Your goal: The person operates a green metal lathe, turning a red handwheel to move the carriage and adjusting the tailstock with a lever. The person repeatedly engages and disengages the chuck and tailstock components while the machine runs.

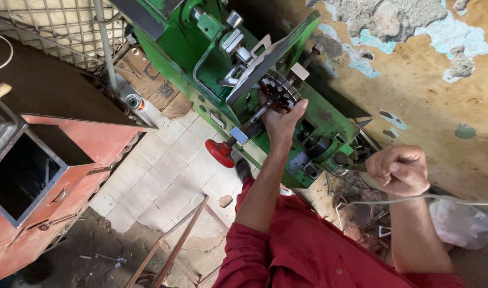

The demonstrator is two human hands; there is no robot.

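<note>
My left hand (280, 121) reaches up to a green bench machine (201, 64) and grips a round slotted metal core (280, 88) mounted on its shaft, thumb against the core's right side. A grey metal plate (270, 56) slants just above the core. My right hand (399, 170) is a closed fist at the machine's right end, wrapped around a thin dark lever (355, 166) that sticks out of the machine. A thin white wire (457, 200) runs across my right wrist. Both sleeves are red.
A red knob on a rod (220, 152) juts from the machine's front. An orange-red metal cabinet (94, 138) with an open dark box stands at left. Pale floor tiles (169, 170), a rusty metal frame (174, 245), a white plastic bag (462, 224) and a peeling wall (414, 80) surround me.
</note>
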